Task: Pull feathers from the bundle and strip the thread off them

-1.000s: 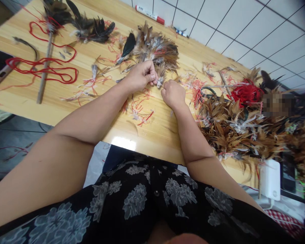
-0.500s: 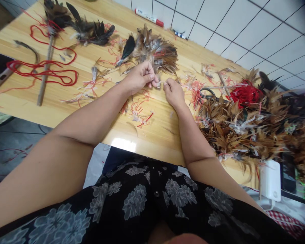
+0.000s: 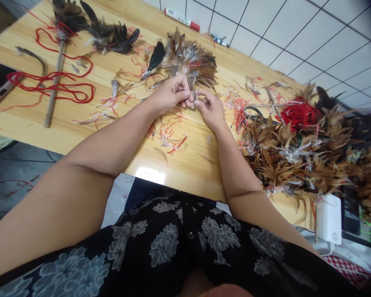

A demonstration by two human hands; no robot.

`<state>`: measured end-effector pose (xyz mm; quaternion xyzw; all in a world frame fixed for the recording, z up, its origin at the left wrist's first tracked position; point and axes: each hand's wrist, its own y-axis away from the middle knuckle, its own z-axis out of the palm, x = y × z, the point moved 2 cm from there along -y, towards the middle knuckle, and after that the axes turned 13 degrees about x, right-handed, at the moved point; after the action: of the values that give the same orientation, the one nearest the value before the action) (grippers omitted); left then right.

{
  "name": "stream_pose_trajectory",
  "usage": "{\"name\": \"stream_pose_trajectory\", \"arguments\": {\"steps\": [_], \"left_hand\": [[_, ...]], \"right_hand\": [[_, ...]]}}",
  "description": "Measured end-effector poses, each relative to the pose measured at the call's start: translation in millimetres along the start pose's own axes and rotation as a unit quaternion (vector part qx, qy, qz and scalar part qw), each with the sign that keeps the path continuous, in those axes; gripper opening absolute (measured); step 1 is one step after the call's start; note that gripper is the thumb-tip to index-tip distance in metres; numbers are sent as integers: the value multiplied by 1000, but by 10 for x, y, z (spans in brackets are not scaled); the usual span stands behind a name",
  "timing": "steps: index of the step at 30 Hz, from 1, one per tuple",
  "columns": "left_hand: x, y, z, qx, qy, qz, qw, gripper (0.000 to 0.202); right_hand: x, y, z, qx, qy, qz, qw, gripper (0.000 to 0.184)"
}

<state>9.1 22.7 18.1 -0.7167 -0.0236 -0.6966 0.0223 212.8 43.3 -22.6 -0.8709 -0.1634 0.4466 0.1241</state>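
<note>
Brown feathers (image 3: 284, 161) lie heaped at the right of the tabletop (image 3: 185, 165), a smaller bunch (image 3: 191, 57) ahead. The left hand (image 3: 168, 95) and right hand (image 3: 210, 110) pinch a pale tuft (image 3: 193, 100) between closed fingers (image 3: 185, 93).

Looks like a small craft workshop: a wooden surface (image 3: 191, 173) strewn with heaps of brown and black feathers (image 3: 290, 161), loose red thread (image 3: 89, 97), scissors (image 3: 252, 110) and a marker pen (image 3: 182, 19), with white tiles (image 3: 297, 45) beyond.
</note>
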Motion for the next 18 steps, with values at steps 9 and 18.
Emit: {"name": "stream_pose_trajectory", "arguments": {"steps": [9, 18], "left_hand": [[-44, 3, 47, -43, 17, 8, 999, 35], [-74, -26, 54, -60, 57, 24, 996, 45]], "right_hand": [[59, -20, 45, -1, -71, 23, 997, 58], [-220, 31, -28, -13, -255, 105, 961, 63]]}}
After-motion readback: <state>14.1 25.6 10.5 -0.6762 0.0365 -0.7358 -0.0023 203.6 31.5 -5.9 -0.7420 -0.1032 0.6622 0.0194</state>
